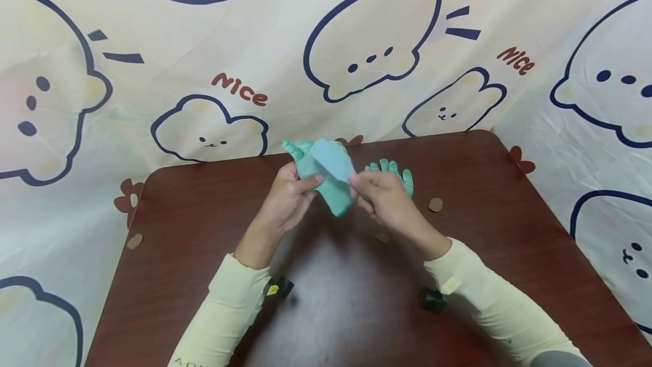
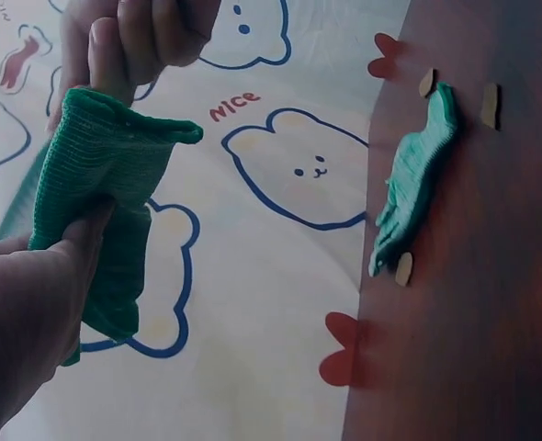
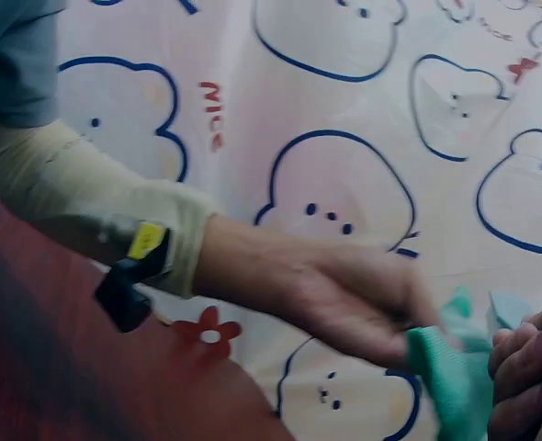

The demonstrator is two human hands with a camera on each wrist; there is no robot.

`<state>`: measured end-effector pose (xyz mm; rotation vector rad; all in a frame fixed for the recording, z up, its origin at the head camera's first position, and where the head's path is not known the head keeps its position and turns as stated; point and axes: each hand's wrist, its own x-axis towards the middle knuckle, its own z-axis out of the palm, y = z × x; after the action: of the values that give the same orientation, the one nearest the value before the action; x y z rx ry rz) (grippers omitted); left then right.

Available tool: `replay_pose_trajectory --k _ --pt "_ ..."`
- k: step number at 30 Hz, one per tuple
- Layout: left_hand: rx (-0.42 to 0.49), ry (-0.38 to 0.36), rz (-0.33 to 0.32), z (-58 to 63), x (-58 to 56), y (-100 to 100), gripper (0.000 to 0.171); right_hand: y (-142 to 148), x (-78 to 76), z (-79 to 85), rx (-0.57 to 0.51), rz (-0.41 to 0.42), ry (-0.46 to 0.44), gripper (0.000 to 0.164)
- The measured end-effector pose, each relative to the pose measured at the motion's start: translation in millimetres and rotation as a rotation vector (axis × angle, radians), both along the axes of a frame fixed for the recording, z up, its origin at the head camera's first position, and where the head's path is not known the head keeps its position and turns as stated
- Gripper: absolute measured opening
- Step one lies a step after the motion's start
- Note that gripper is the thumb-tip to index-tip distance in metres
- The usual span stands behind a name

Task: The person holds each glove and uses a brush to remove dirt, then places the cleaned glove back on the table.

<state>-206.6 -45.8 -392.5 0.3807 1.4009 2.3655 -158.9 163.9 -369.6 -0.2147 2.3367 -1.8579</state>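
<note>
My left hand (image 1: 289,196) grips a green knitted glove (image 1: 333,197) above the far part of the table, its thumb lying across the fabric. The glove's fingers point away, and its cuff opening shows in the left wrist view. Between its thumb and fingers, my right hand (image 1: 384,194) pinches a flat light-blue piece (image 1: 331,157) with a rounded end. That piece overlaps the glove in the head view and shows as a pale edge (image 3: 510,308) in the right wrist view. A second green glove (image 2: 418,175) lies on the table, partly hidden behind my right hand in the head view.
Small flat brown pieces lie on the brown table (image 1: 193,276): one (image 1: 435,204) right of the second glove, one (image 1: 382,238) below my right hand, another (image 1: 134,240) at the left edge. A cartoon-printed curtain (image 1: 285,112) surrounds the table's back and sides.
</note>
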Motion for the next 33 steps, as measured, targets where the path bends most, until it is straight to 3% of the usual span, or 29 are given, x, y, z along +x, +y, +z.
replay_pose_trajectory --k 4,11,19,25,28,33 --pt "-0.008 0.034 -0.012 4.8 1.0 -1 0.049 -7 1.0 -4.9 0.056 0.017 0.025 0.042" --pt "-0.038 0.009 -0.013 6.3 1.4 -5 0.054 -1 -6.4 -7.4 0.066 -0.081 0.100 0.039" --pt "-0.023 -0.002 -0.018 3.1 2.1 -4 0.053 8 -15.6 -7.5 0.010 -0.131 0.055 0.043" --pt "-0.044 -0.043 0.039 3.3 3.3 -9 0.051 27 -28.1 -7.4 -0.139 -0.208 0.004 0.042" --pt "-0.047 -0.041 0.047 3.8 2.4 -12 0.051 26 -23.1 -4.4 -0.150 -0.170 0.007 0.043" --pt "-0.026 -0.013 0.018 5.4 -0.5 -7 0.050 4 -3.8 0.1 -0.043 -0.019 0.054 0.043"
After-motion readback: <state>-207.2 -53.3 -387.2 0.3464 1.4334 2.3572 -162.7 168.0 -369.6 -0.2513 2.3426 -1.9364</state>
